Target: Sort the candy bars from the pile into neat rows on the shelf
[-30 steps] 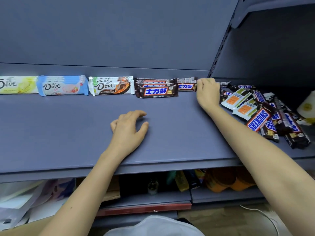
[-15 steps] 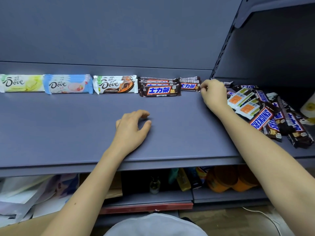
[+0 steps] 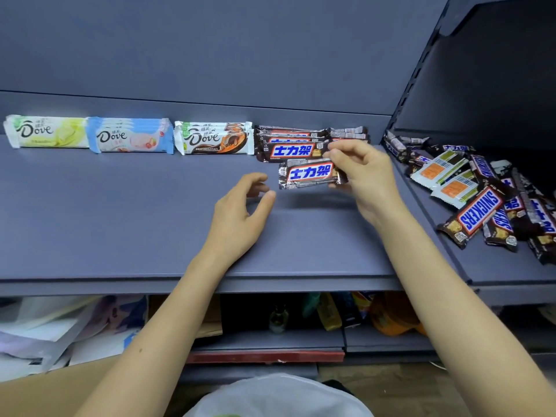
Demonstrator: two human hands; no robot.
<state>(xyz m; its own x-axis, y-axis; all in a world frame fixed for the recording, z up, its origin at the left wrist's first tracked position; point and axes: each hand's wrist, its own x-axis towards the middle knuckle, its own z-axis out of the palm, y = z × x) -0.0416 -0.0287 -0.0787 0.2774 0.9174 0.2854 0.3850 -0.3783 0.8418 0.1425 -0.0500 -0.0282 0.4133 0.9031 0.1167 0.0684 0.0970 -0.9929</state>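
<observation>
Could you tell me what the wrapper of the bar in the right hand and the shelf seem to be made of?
The candy bar in the right hand: wrapper looks like glossy plastic film, crinkled, with silvery glare at its crimped left end. The shelf: probably painted sheet metal, matte blue-grey, with a thin folded front lip; coated board is possible.

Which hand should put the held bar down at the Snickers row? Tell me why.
Right: the right hand pinches the bar just in front of the row; the left hand holds nothing.
</observation>
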